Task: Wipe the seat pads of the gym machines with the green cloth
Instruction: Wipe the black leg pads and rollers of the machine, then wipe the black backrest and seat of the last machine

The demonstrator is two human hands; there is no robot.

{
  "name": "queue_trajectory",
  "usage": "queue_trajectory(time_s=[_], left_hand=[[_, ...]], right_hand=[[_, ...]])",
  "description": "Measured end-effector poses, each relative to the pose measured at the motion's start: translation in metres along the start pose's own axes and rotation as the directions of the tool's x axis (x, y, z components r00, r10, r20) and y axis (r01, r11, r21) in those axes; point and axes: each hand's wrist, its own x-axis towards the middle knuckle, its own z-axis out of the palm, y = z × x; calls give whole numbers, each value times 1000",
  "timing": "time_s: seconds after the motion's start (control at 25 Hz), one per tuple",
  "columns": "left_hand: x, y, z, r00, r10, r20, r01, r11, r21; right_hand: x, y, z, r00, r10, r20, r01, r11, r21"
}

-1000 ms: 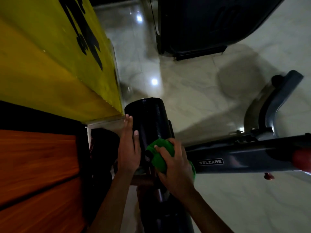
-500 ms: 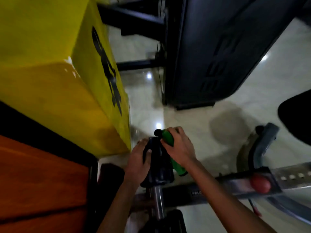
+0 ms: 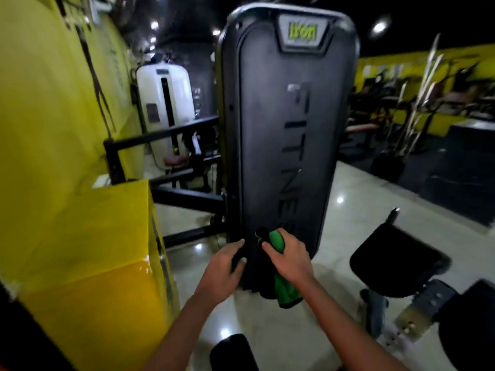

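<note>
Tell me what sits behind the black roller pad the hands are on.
Directly behind the roller pad stands the tall black weight-stack shroud lettered FITNESS. The right hand grips the green cloth against the pad; the left hand rests on it. The shroud's base is hidden.

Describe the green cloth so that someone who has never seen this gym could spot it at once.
Start at the tall black weight-stack cover lettered FITNESS in the middle of the view and drop to its bottom edge, where both hands meet on a dark roller pad. The green cloth is bunched in the right hand, one end hanging below the wrist. It is the only bright green fabric there.
</note>
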Motion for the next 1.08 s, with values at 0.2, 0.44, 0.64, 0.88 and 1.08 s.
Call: queue_trajectory(time_s=[0.2,0.44,0.64,0.88,1.08], left_hand=[[37,89,-5,980,199,22,-196,978,-75],[53,200,63,930,355,95,-331,922,-201],[44,297,143,865,468,179,-392,855,-339],[13,422,250,742,611,275,-430,750,-503],[-36,499,330,643,694,325,-412,671,-616]], right_hand=[[-14,-18,-94,981,47,-191,-46,999,10],[-54,24,-218,904,122,-411,-164,984,-68],[-109,83,-318,805,202,-558,-313,943,-109],[-201,148,-450,624,235,-745,-467,877,-115],[-282,187,-522,495,281,-822,-571,819,-64]])
